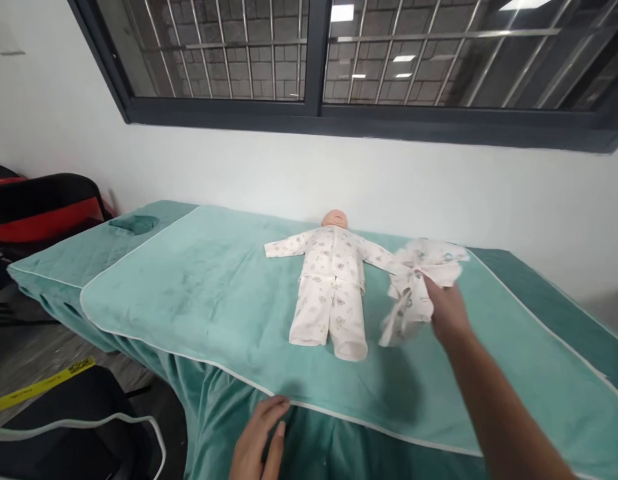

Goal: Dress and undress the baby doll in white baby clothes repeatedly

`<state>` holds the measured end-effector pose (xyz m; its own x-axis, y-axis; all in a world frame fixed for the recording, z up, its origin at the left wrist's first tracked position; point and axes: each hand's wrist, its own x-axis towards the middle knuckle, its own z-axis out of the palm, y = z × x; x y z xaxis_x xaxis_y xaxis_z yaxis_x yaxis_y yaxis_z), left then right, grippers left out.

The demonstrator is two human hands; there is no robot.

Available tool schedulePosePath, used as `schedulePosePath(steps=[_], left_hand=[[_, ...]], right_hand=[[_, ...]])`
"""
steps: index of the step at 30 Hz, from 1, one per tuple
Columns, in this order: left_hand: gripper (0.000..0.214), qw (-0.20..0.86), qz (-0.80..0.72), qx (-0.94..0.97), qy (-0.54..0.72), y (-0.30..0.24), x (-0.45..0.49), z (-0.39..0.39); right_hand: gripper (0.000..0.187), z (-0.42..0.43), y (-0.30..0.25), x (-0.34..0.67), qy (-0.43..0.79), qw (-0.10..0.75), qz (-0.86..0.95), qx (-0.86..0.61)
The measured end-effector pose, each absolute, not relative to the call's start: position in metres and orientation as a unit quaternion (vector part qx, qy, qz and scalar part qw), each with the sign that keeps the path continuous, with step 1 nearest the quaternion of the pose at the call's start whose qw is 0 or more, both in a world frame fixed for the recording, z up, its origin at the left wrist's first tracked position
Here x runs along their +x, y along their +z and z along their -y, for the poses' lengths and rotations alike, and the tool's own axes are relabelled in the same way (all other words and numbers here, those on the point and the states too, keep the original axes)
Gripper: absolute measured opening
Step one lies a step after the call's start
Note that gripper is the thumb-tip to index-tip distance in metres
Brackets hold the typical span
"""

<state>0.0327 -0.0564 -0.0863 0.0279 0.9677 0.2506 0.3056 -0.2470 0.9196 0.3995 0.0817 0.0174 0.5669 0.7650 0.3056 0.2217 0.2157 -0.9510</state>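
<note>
A baby doll (334, 219) lies on its back across the green bed cover, dressed in a white patterned top (333, 255) and matching trousers (329, 313). Its arms are spread out to the sides. My right hand (446, 308) is closed around a bunched white patterned baby garment (419, 280), raised to the right of the doll and partly blurred. That cloth overlaps the end of the doll's sleeve in view. My left hand (261, 433) is at the front edge of the bed, fingers stretched out and holding nothing.
The green velvety bed (189, 287) stands against a white wall below a dark-framed barred window (313, 110). Its cover has a face hole (133, 225) at the left end. Black and red chairs (49, 213) stand at left. A black seat (73, 427) with a white cable is front left.
</note>
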Motion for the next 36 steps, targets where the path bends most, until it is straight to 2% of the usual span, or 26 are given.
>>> schedulePosePath(steps=[1,2,3,6,10,14,18,20,24,27,29,33,36], left_hand=[[0.027,0.35,-0.494,0.643,0.469,-0.083,0.035,0.049],[0.027,0.354,-0.481,0.658,0.458,-0.08,0.038,0.042],[0.027,0.358,-0.471,0.672,0.446,-0.078,0.041,0.036],[0.027,0.363,-0.452,0.689,0.434,-0.079,0.052,0.024],[0.027,0.325,-0.432,0.682,0.491,-0.093,0.062,0.014],[0.026,0.278,-0.439,0.685,0.51,-0.09,0.06,-0.018],[0.028,0.253,-0.419,0.706,0.511,-0.058,0.076,-0.084],[0.03,0.249,-0.404,0.706,0.526,-0.038,0.097,-0.128],[0.033,0.239,-0.359,0.725,0.537,-0.006,0.153,-0.225],[0.037,0.27,-0.342,0.744,0.507,0.003,0.195,-0.288],[0.038,0.28,-0.349,0.762,0.468,0.002,0.217,-0.318],[0.038,0.25,-0.403,0.784,0.4,-0.006,0.237,-0.344],[0.039,0.264,-0.426,0.763,0.409,-0.014,0.236,-0.348]], right_hand=[[0.049,-0.08,0.013,0.42,0.172,0.641,0.406,-0.628],[0.047,-0.078,0.006,0.436,0.103,0.549,0.419,-0.715],[0.046,-0.074,-0.003,0.447,0.083,0.509,0.411,-0.752],[0.047,-0.063,-0.037,0.463,0.05,0.444,0.399,-0.801],[0.056,-0.051,-0.073,0.465,-0.048,0.349,0.449,-0.821],[0.056,-0.039,-0.077,0.451,-0.186,0.364,0.473,-0.781],[0.043,-0.052,-0.058,0.409,-0.272,0.416,0.53,-0.687],[0.039,-0.076,-0.047,0.385,-0.251,0.436,0.569,-0.65],[0.037,-0.152,-0.029,0.348,-0.098,0.477,0.616,-0.619],[0.034,-0.217,-0.021,0.337,-0.027,0.526,0.587,-0.615],[0.032,-0.256,-0.016,0.337,0.017,0.526,0.574,-0.627],[0.026,-0.309,-0.005,0.35,0.089,0.448,0.566,-0.686],[0.027,-0.325,0.001,0.359,0.129,0.376,0.588,-0.704]])
